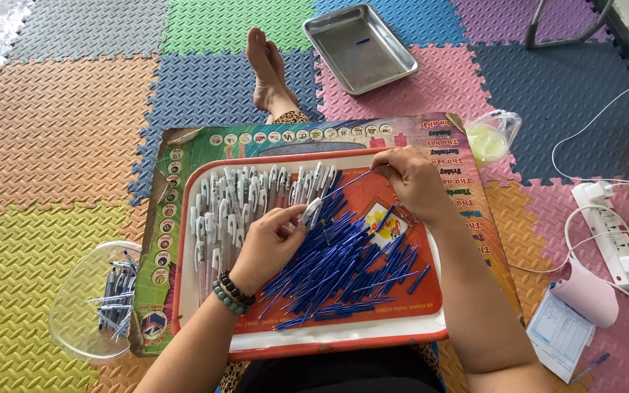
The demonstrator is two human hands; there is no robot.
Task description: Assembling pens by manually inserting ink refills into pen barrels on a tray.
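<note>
While over red tray (314,342): left hand (267,244) on pen barrel (312,212), right hand (415,178) pinching blue refill (351,180).

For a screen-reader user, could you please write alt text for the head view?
A left hand holds a clear pen barrel while the right hand feeds in a thin blue refill, above a red tray of refills and barrels.
</note>
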